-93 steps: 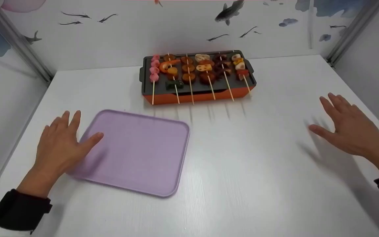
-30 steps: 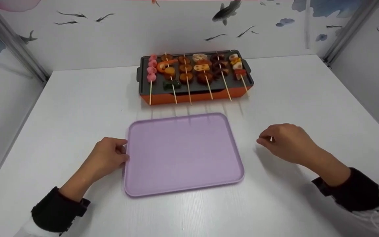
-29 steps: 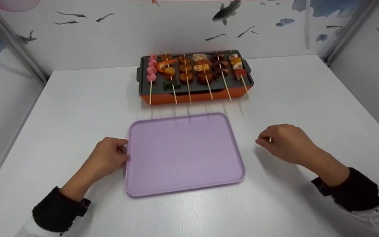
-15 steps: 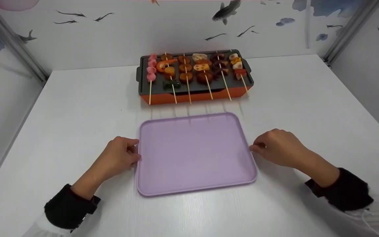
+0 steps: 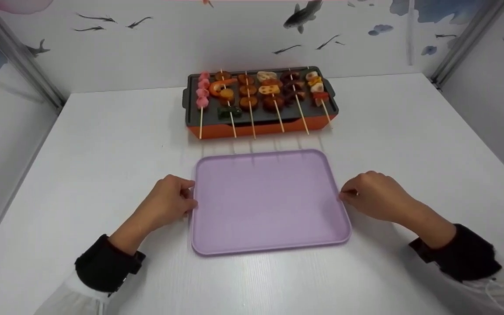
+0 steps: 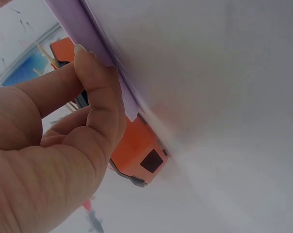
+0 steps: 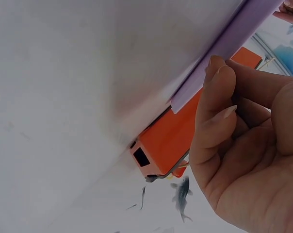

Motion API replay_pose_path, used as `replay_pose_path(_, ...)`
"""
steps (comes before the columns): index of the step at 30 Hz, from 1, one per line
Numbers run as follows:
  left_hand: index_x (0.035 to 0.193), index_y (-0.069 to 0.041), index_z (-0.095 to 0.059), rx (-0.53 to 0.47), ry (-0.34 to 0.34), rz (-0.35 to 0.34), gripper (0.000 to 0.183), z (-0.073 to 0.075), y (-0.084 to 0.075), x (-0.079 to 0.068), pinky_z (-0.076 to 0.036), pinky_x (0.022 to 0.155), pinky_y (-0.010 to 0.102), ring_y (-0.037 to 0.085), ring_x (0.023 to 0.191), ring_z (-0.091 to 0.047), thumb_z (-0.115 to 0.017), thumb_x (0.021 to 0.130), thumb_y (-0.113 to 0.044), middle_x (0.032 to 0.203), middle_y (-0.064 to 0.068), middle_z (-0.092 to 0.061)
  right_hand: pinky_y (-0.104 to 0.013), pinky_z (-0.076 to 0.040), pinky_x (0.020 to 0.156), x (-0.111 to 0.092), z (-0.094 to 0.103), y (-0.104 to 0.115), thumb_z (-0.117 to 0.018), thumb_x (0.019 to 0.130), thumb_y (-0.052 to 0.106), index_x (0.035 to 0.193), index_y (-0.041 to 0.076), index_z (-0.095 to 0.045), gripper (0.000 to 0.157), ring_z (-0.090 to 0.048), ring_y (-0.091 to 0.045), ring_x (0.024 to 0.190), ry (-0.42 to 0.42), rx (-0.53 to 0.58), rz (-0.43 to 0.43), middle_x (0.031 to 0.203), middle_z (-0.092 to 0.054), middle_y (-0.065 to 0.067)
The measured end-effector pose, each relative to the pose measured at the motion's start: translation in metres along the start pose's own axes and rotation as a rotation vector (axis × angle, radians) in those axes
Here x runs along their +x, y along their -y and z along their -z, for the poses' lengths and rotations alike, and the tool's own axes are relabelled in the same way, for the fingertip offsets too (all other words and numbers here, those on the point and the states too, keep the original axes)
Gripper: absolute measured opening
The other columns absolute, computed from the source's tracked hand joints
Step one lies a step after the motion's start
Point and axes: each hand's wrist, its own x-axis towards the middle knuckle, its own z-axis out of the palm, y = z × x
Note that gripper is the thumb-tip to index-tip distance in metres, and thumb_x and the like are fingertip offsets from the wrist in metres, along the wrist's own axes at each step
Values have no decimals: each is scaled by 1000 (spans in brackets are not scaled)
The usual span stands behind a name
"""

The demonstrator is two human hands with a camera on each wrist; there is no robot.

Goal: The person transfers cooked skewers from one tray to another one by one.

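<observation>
A shallow lilac tray with rounded corners and a low rim lies on the white table. My left hand is at its left side; thumb and curled fingers pinch the rim, as the left wrist view shows up close on the lilac edge. On the opposite side, my right hand has thumb and index fingertips together right at the right rim, the other fingers curled in. The right wrist view shows these fingertips overlapping the tray's edge.
Behind the tray stands an orange grill with a dark top plate, bearing several food skewers whose sticks poke out over its front. A white wall painted with fish rises at the back, and side panels with metal posts flank the table.
The tray has turned and slid from the left to the middle, in front of the grill. My left hand took its left rim and moved right with it; my right hand came in to the right rim.
</observation>
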Motion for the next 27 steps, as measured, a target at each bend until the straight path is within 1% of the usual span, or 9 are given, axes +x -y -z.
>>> replay_pose_path(3, 107, 6, -73, -14, -3, -1, 15, -1, -2, 3, -45, 59, 28, 14, 63, -57, -69, 93, 6, 71, 5, -56, -28, -42, 56, 1, 0, -2, -71, 94, 4, 90, 12, -82, 14, -53, -8, 63, 5, -2, -22, 77, -71, 7)
replay_pose_path(4, 96, 4, -72, -16, -4, -6, 6, -1, -2, 4, -44, 58, 27, 14, 62, -56, -68, 93, 7, 69, 4, -55, -28, -42, 57, 1, 1, -2, -70, 94, 4, 90, 12, -82, 15, -52, -8, 63, 5, 0, -25, 76, -70, 7)
replay_pose_path(5, 86, 1, -68, -20, -6, -12, 10, -2, -3, 5, -43, 58, 27, 13, 60, -55, -68, 92, 8, 66, 3, -53, -28, -41, 57, 2, 1, -3, -70, 95, 3, 89, 12, -82, 16, -52, -9, 63, 6, 0, -28, 76, -69, 7)
replay_pose_path(6, 76, -4, -61, -21, -8, -19, 21, -2, -3, 6, -42, 57, 27, 13, 59, -54, -67, 92, 9, 63, 2, -51, -28, -41, 57, 2, 1, -3, -69, 94, 3, 89, 13, -82, 16, -51, -9, 63, 7, 1, -36, 75, -69, 8)
replay_pose_path(8, 67, -9, -49, -21, -13, -39, 35, -3, -3, 7, -40, 56, 27, 13, 57, -52, -67, 90, 10, 60, 0, -47, -29, -42, 57, 4, 2, -4, -69, 94, 3, 89, 12, -82, 16, -52, -10, 64, 5, 2, -40, 76, -69, 7)
replay_pose_path(12, 63, -12, -43, -20, -21, -48, 41, -4, -4, 9, -39, 55, 26, 12, 55, -52, -67, 89, 10, 57, -1, -48, -31, -47, 60, 6, 3, -6, -70, 94, 2, 93, 7, -82, 13, -58, -12, 68, 4, 11, -52, 82, -73, 2)
replay_pose_path(16, 64, -8, -50, -21, -9, -22, 35, -5, -7, 11, -42, 54, 26, 12, 54, -55, -68, 90, 9, 59, 1, -55, -33, -50, 63, 7, 5, -8, -70, 94, 2, 95, 5, -82, 12, -61, -13, 72, 6, 21, -61, 86, -75, -1)
replay_pose_path(21, 74, -2, -62, -5, 18, 9, 22, -5, -11, 10, -46, 53, 27, 15, 56, -59, -68, 93, 6, 63, 6, -59, -34, -50, 64, 8, 5, -8, -70, 94, 3, 94, 4, -82, 12, -61, -14, 73, 8, 19, -75, 85, -75, -1)
replay_pose_path(27, 73, -2, -60, 37, 27, 17, 24, -6, -14, 11, -47, 54, 27, 15, 58, -59, -68, 95, 5, 65, 8, -61, -35, -51, 64, 10, 6, -8, -70, 93, 2, 94, 4, -81, 11, -62, -14, 72, 20, -6, -74, 84, -75, -1)
